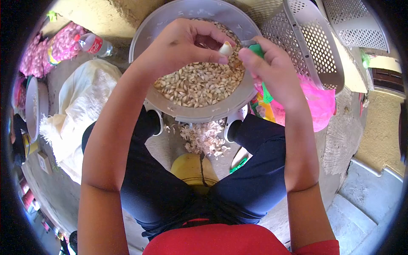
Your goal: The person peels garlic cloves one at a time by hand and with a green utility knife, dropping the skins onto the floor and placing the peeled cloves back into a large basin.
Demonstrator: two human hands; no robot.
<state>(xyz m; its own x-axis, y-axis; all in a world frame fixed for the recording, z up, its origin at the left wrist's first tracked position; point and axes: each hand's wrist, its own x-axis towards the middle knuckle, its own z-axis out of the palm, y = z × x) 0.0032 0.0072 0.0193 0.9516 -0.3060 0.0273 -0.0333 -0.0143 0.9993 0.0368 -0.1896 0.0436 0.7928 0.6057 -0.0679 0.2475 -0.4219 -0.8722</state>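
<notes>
Above a wide grey basin (170, 104), my left hand (182, 49) pinches a pale garlic clove (226, 49) between thumb and fingertips. Close on its right, my right hand (272, 63) is closed around the green handle of a small knife (256, 49). The knife's grey blade points toward the clove, partly hidden by my fingers. Many garlic cloves (199, 83) lie in the basin below both hands.
Garlic skins (204, 138) lie on the floor between my feet, before a yellow container (191, 168). Perforated crates (323, 46) and pink bags (316, 102) stand right. At left are a white sack (80, 93), a bottle (95, 44) and garlic-filled net bags (63, 42).
</notes>
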